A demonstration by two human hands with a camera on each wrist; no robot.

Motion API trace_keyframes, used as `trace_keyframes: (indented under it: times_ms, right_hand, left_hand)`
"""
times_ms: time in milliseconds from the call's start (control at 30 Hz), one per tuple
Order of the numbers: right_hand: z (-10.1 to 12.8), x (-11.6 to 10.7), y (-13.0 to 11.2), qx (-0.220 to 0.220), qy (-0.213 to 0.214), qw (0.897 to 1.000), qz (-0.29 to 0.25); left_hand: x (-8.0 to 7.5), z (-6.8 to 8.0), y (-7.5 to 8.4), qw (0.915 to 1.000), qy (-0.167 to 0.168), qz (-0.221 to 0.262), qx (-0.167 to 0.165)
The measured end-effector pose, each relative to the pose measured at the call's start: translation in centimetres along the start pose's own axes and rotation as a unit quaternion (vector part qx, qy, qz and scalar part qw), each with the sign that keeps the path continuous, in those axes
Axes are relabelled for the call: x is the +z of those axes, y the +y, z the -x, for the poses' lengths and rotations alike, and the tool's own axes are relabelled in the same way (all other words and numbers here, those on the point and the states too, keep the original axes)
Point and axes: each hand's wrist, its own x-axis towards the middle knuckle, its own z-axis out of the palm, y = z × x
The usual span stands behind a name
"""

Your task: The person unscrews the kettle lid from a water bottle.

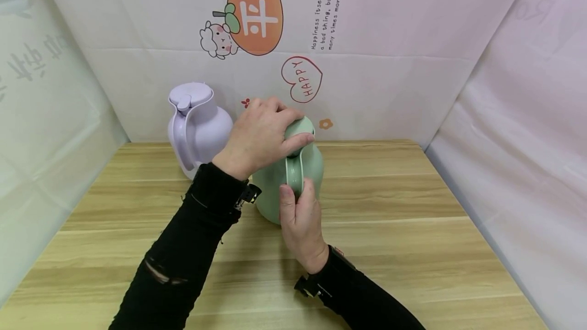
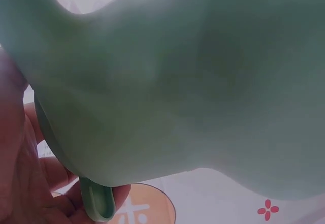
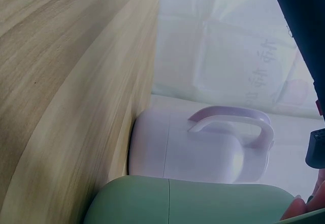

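Observation:
A pale green jug (image 1: pixel 312 167) stands on the wooden table (image 1: pixel 390 228) near its middle. My left hand (image 1: pixel 261 134) is curled over the jug's lid (image 1: pixel 302 127) and grips it from above. My right hand (image 1: pixel 300 218) grips the jug's handle (image 1: pixel 293 172) from the near side, thumb along the handle. In the left wrist view the green jug (image 2: pixel 193 82) fills the picture, with my fingers (image 2: pixel 30 183) at its lower left. In the right wrist view only the green jug's body (image 3: pixel 193 203) shows at the bottom.
A lilac jug (image 1: pixel 199 126) with a handle and closed lid stands behind and to the left, near the back wall; the lilac jug (image 3: pixel 203 145) also shows in the right wrist view. White printed sheets wall in the table on three sides.

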Motion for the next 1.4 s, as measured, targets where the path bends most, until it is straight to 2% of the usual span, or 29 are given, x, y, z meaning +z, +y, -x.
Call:
trace_keyframes:
  times_ms: [233, 700, 900, 1033, 1267, 1400]
  right_hand:
    - [0.0, 0.0, 0.0, 0.003, -0.004, 1.000, -0.002]
    - [0.1, 0.0, 0.1, 0.006, -0.003, 1.000, -0.008]
    - [0.1, 0.0, 0.2, 0.004, -0.005, 1.000, -0.015]
    - [0.0, 0.0, 0.2, 0.003, -0.004, 1.000, -0.009]
    - [0.0, 0.0, 0.1, 0.004, -0.010, 1.000, -0.010]
    - [0.0, 0.0, 0.1, 0.007, -0.011, 1.000, -0.011]
  left_hand:
    - [-0.2, 0.1, 0.5, 0.9995, -0.008, -0.022, -0.020]
    - [-0.7, 0.3, 1.0, 0.9984, -0.008, -0.054, -0.013]
    - [-0.7, 0.2, 0.9, 0.9982, -0.016, -0.053, -0.021]
    - [-0.6, 0.2, 0.6, 0.9987, -0.031, -0.038, -0.017]
    - [-0.7, 0.1, 0.0, 0.9968, -0.067, 0.032, 0.029]
    - [-0.9, 0.1, -0.1, 0.9950, -0.086, 0.038, 0.035]
